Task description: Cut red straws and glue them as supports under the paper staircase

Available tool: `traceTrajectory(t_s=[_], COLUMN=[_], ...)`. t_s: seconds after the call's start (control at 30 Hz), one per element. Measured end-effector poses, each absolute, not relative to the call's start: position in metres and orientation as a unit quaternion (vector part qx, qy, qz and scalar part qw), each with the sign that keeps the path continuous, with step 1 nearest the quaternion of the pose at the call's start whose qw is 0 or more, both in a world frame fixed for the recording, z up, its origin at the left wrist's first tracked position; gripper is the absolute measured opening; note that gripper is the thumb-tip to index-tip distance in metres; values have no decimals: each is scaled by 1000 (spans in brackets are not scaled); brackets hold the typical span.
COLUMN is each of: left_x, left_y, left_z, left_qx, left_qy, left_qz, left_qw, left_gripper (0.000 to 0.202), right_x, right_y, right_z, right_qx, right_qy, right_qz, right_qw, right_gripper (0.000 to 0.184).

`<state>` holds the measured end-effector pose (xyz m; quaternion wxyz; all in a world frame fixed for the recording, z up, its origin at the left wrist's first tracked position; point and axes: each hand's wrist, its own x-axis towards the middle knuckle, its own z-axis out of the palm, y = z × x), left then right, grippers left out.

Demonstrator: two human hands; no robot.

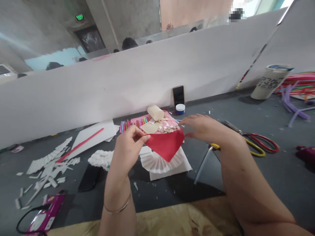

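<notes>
I hold a red sheet of paper [166, 145] above the dark table [246, 170]. My left hand [128, 144] pinches its left upper corner between thumb and fingers. At the sheet's right upper corner, my right hand [202, 127] grips the edge with fingers curled over it. The sheet hangs down to a point. Right under it lies a pleated white paper fan [161, 164] on a white sheet. Behind the red paper sits a pink board [157, 123] with small pebbles, tan paper pieces and a tan roll.
Scissors with red and yellow handles [256, 144] lie right of my right hand. Coloured markers [128, 124], a phone [178, 95] against the white partition, a small white jar [180, 108], a paper cup [269, 82], white paper scraps [49, 167], a pink tool [43, 218] and a black phone [89, 177] surround the spot.
</notes>
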<state>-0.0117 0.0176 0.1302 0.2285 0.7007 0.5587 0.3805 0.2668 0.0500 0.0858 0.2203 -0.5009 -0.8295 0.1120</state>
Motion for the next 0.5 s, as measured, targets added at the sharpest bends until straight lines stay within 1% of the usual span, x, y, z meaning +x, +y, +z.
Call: traceTrajectory(t_s=[0.07, 0.1, 0.13, 0.17, 0.27, 0.3, 0.4, 0.5], left_x=[-6, -2, 1, 4, 11, 13, 18, 21], left_y=[14, 13, 11, 9, 4, 3, -1, -2], left_z=[131, 132, 132, 132, 133, 134, 135, 135], left_qx=[718, 729, 740, 751, 776, 781, 785, 783], left_qy=[563, 561, 557, 551, 533, 529, 529, 531], left_qz=[350, 337, 323, 312, 295, 294, 295, 299], left_qw=[212, 203, 193, 185, 162, 153, 131, 120], left_gripper=[15, 14, 13, 12, 12, 12, 11, 12], right_x=[262, 256, 249, 242, 218, 212, 200, 197], right_y=[39, 32, 26, 20, 11, 12, 18, 26], right_z=[96, 103, 109, 115, 126, 126, 121, 114], right_qx=[-451, -422, -399, -387, -406, -414, -423, -421], right_qy=[-857, -870, -874, -871, -827, -813, -791, -791], right_qz=[110, 121, 138, 159, 234, 254, 287, 296], right_qw=[221, 226, 239, 258, 311, 322, 337, 330], right_gripper=[54, 59, 61, 57, 31, 26, 20, 19])
